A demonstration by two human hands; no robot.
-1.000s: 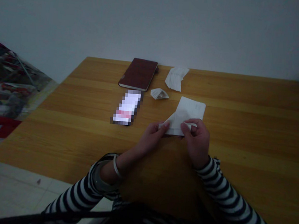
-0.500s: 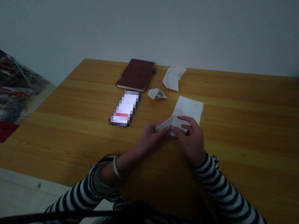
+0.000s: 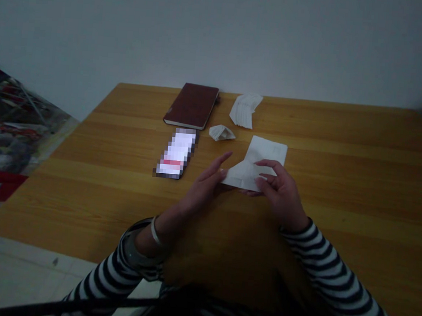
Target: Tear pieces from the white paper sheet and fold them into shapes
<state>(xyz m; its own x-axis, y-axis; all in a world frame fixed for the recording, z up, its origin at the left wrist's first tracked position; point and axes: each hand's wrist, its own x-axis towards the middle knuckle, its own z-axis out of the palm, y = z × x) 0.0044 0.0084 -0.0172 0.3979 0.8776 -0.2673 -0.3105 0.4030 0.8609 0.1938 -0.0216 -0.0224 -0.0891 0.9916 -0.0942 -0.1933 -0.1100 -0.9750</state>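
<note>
fingers (image 3: 261, 184) moved apart, holding creased paper (image 3: 243, 175)

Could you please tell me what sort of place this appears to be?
An indoor room, perhaps at home: a wooden table by a plain wall, with a brown notebook on it.

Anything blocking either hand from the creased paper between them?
Nothing visible. The right hand has its thumb on the creased paper; the left hand is at its left corner. The phone lies farther left.
</note>
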